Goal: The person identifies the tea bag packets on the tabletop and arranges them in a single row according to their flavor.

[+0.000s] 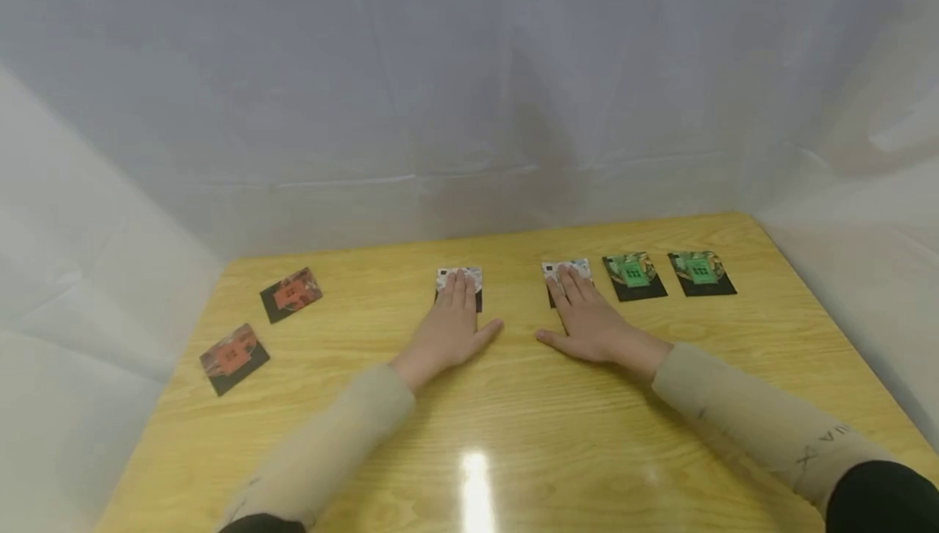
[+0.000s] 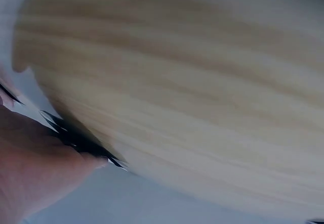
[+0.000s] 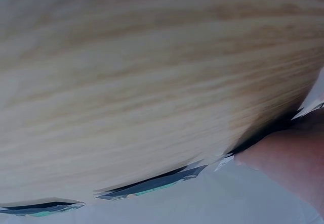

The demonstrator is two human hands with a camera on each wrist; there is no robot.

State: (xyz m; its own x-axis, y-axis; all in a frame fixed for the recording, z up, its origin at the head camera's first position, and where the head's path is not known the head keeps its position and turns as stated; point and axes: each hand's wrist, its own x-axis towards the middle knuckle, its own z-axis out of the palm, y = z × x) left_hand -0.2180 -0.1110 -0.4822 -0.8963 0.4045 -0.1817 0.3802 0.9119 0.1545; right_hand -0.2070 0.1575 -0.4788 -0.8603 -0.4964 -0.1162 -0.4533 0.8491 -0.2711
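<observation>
My left hand (image 1: 449,323) lies flat on the wooden table (image 1: 477,419), its straight fingers resting on a white-patterned card (image 1: 459,277) with a black base. My right hand (image 1: 587,317) lies flat too, its fingers pressing a second white-patterned card (image 1: 566,269). Right of it lie two green cards (image 1: 634,275) (image 1: 700,272) on black backing. In the left wrist view my left hand (image 2: 30,168) covers a dark card edge (image 2: 76,138). The right wrist view shows my right hand (image 3: 288,163) and the green cards' edges (image 3: 152,184) seen side-on.
Two red-orange cards (image 1: 291,293) (image 1: 233,357) lie at the table's left side. White sheeting (image 1: 469,93) walls in the table at the back and both sides. Beige sleeves cover both forearms.
</observation>
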